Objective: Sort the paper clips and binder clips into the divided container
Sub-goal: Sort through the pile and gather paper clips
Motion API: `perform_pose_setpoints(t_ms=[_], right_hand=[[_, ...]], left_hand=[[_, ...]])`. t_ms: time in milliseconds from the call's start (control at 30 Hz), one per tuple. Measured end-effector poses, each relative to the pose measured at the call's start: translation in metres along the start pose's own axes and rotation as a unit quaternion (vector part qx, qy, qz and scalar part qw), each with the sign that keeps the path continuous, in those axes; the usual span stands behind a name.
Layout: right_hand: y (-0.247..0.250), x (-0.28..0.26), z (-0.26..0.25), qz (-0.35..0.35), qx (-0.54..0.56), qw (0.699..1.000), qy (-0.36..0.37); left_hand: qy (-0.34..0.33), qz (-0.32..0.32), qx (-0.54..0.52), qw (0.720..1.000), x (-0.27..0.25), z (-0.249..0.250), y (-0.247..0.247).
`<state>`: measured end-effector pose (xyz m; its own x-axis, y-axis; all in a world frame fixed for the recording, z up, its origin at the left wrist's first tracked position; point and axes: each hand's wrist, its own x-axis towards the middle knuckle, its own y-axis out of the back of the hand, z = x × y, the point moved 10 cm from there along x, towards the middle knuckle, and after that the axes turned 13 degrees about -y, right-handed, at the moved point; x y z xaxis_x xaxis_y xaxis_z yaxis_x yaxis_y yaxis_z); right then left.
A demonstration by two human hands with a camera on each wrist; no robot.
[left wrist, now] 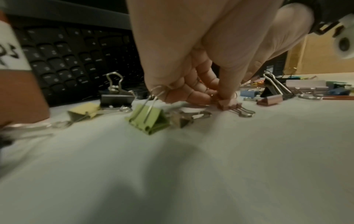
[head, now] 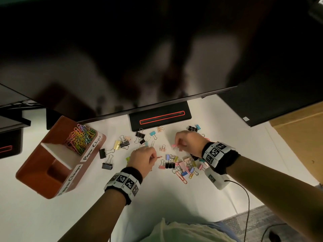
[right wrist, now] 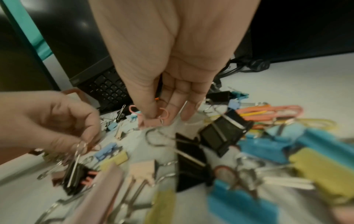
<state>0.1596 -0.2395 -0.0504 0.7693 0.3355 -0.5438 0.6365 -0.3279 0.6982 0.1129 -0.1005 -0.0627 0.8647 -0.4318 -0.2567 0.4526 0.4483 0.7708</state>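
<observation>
On the white desk, my left hand (head: 143, 158) pinches a small rose-gold binder clip (left wrist: 228, 104) with thumb and forefinger; its copper wire (head: 158, 157) sticks out to the right. A green binder clip (left wrist: 147, 119) lies beside the little finger, and its handle touches that finger. My right hand (head: 186, 142) pinches a pink binder clip (right wrist: 151, 121) just above the desk. The brown divided container (head: 35, 172) stands at the left. Its far compartment holds several coloured paper clips (head: 81, 138). A pile of mixed binder clips and paper clips (head: 185, 165) lies under the right wrist.
A dark monitor hangs over the far half of the desk, and its stand base (head: 160, 117) sits behind the clips. A black keyboard (left wrist: 76, 60) lies under the monitor. Loose black binder clips (head: 106, 159) lie between the container and my left hand. A cardboard box (head: 300, 137) stands at the right.
</observation>
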Motion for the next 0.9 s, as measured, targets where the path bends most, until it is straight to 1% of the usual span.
perform_pose_setpoints(t_ms=[100,233,333,400,567,733,900], right_hand=[[0.015,-0.002,0.015,0.024,0.033,0.999,-0.029],[0.034,-0.003,0.024,0.058,0.030,0.997,-0.042],[0.048,-0.003,0.028,0.095,0.024,0.994,-0.050],[0.052,-0.001,0.031,0.107,0.013,0.992,-0.060],[0.046,0.001,0.030,0.086,-0.028,0.992,-0.088],[0.040,0.004,0.035,0.087,-0.145,0.977,-0.127],[0.033,0.003,0.043,0.079,-0.159,0.968,-0.176]], left_hand=[[0.020,0.035,-0.076,0.996,-0.010,-0.013,0.004],[0.016,0.076,-0.080,0.994,-0.018,-0.019,0.018],[0.019,0.088,-0.081,0.993,-0.020,-0.021,0.026],[0.022,0.092,-0.080,0.992,-0.020,-0.020,0.031],[0.038,0.104,-0.076,0.991,-0.019,-0.017,0.040],[0.072,0.097,-0.082,0.989,-0.008,-0.015,0.036],[0.126,0.066,-0.039,0.989,0.009,-0.023,0.024]])
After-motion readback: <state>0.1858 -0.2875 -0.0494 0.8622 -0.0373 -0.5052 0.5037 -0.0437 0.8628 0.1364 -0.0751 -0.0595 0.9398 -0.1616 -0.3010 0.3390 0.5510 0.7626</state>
